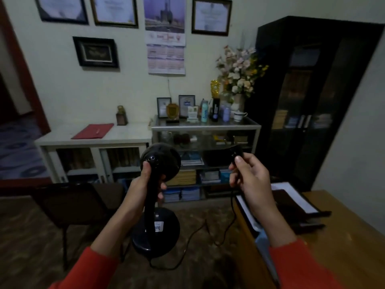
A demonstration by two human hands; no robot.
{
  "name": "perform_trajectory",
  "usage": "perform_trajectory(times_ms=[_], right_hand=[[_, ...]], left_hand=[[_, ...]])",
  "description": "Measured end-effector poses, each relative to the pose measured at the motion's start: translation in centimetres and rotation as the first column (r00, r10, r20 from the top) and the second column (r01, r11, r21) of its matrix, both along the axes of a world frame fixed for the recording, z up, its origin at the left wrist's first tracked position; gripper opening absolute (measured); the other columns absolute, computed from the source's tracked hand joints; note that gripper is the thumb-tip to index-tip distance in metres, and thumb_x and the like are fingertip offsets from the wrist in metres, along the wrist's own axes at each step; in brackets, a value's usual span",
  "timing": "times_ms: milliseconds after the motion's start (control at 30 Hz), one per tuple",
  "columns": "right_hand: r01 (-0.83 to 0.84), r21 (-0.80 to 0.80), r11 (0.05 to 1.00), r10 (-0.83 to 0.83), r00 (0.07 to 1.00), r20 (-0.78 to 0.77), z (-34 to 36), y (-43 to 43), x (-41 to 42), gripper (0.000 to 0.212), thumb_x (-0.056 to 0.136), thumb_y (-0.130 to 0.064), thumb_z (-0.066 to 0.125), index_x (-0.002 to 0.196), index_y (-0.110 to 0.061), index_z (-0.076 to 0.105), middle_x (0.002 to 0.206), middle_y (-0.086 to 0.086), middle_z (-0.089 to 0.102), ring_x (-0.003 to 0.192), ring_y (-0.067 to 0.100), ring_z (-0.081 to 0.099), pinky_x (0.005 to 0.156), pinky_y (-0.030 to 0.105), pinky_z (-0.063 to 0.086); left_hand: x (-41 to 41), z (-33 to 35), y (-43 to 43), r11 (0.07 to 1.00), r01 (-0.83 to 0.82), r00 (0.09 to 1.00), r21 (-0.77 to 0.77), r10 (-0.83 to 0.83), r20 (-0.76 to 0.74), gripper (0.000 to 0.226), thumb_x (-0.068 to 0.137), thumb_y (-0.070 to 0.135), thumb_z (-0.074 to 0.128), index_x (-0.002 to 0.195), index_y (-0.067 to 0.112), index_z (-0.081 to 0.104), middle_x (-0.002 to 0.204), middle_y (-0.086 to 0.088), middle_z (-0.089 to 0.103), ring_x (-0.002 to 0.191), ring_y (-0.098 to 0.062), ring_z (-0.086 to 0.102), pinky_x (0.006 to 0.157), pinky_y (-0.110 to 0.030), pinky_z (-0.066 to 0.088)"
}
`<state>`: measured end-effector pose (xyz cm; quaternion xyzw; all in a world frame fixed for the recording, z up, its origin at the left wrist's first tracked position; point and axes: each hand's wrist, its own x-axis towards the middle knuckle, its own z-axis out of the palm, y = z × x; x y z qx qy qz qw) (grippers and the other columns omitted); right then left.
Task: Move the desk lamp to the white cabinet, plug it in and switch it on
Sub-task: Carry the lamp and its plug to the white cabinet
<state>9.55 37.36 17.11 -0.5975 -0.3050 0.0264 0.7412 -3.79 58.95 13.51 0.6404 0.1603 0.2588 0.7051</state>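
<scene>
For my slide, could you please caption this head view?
Left hand carries the black desk lamp by its neck, right hand holds its plug, facing the white cabinet.

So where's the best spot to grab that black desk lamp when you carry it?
Probably the neck, as here: the left hand wraps the desk lamp from its left side, just below the round head. The neck is slim enough to close fingers around, while the head and base look too wide. The right hand holds the plug, keeping the cord clear.
</scene>
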Motion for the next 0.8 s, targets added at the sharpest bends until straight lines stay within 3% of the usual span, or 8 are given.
perform_trajectory(times_ms=[300,500,600,800], right_hand=[[-0.065,0.027,0.998,0.065,0.998,-0.001,0.3,16.8,9.1,0.014,0.097,-0.019,0.049,0.088,-0.016,0.06,0.065,-0.006,0.06,0.046,0.004,0.054,0.044,0.017,0.046],[-0.182,0.073,0.981,0.184,0.983,-0.009,1.6,28.6,17.0,0.016,0.097,-0.017,0.049,0.087,-0.019,0.061,0.065,-0.006,0.062,0.047,0.004,0.055,0.045,0.018,0.047],[-0.223,0.084,0.971,0.226,0.974,-0.033,2.1,34.5,20.2,0.016,0.097,-0.016,0.049,0.088,-0.019,0.061,0.068,-0.002,0.059,0.046,0.004,0.053,0.044,0.017,0.047],[-0.281,0.035,0.959,0.282,0.959,-0.022,2.3,45.8,25.3,0.014,0.097,-0.018,0.049,0.088,-0.02,0.061,0.07,-0.003,0.059,0.046,0.003,0.053,0.046,0.014,0.046]], left_hand=[[5.7,1.0,15.1,0.997,-0.071,0.997,0.017,0.071,-0.003,0.078,0.074,0.074,0.031,0.096,0.006,0.063,0.06,0.001,0.061,0.045,-0.011,0.052,0.046,-0.02,0.047],[11.3,2.5,25.1,0.99,-0.138,0.99,-0.005,0.138,0.034,0.075,0.073,0.075,0.032,0.093,0.009,0.062,0.057,0.003,0.059,0.044,-0.009,0.051,0.042,-0.017,0.045],[13.9,2.9,30.1,0.984,-0.177,0.982,-0.003,0.177,0.06,0.075,0.075,0.075,0.034,0.101,0.011,0.063,0.057,0.003,0.058,0.044,-0.008,0.05,0.041,-0.016,0.044],[19.7,3.2,41.0,0.962,-0.273,0.96,0.008,0.272,0.075,0.067,0.078,0.073,0.032,0.1,0.019,0.064,0.058,0.001,0.057,0.044,-0.011,0.048,0.044,-0.019,0.042]])
